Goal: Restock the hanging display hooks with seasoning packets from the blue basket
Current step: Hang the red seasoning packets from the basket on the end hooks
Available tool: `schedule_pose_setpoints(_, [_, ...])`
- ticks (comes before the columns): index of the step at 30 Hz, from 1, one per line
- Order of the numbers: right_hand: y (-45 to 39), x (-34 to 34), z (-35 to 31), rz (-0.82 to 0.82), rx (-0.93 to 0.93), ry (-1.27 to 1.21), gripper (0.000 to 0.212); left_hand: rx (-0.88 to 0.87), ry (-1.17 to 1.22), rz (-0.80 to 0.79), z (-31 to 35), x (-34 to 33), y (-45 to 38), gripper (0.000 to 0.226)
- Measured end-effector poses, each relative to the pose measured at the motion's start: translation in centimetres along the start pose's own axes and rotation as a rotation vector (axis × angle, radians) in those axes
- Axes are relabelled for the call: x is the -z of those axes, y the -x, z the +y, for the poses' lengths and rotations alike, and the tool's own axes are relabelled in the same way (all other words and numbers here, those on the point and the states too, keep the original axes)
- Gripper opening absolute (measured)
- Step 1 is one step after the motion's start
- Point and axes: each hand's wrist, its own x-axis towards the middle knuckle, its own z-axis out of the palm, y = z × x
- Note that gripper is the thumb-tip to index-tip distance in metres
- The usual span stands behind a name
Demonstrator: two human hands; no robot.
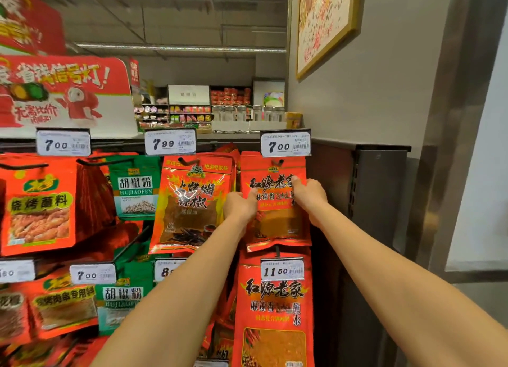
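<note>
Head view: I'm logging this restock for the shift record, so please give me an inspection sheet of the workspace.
Surface: hook display rack, packets hanging in rows under price tags.
Job's things: red seasoning packet on the top right hook below the 7.00 price tag; blue basket not in view.
Clutter: nothing seen.
Hands: left hand grips the packet's left edge; right hand grips its upper right part.
Cables: nothing seen.
Surroundings: grey wall with framed poster; shelves of goods behind; red promotional sign at left.
</note>
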Motion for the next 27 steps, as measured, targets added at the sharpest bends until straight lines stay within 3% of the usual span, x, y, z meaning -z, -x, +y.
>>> schedule_pose_setpoints(6, [4.9, 2.1, 1.0, 0.061, 0.115, 0.054, 0.039, -0.155, 0.0, -0.083, -1.1, 4.4, 3.9, 0.05])
schedule_pose_setpoints(9, [8.5, 2.9, 0.6, 0.154, 0.162, 0.002, 0.025, -0.201, 0.1, -0.151, -1.9, 8.2, 5.8, 0.023])
schedule_pose_setpoints(11, [11.2, 3.1, 0.0, 0.148, 0.133, -0.128, 0.022, -0.158, 0.223, -0.212, -2.6, 11.1, 7.0, 0.015])
schedule_pose_setpoints(14, [16.2, 2.9, -0.8, 0.014, 0.057, -0.305, 0.024, -0.098, 0.321, -0.278, -4.3, 15.3, 8.9, 0.016])
schedule_pose_setpoints(21, [26.3, -1.6, 1.1, -0.107, -0.114, -0.441, 0.022, -0.051, 0.438, -0.269, -11.3, 23.6, 13.1, 0.023])
schedule_pose_setpoints(27, [31.3, -9.1, 8.6, -0.256, -0.303, -0.389, 0.027, 0.266, 0.34, -0.228, -23.6, 27.2, 16.3, 0.023])
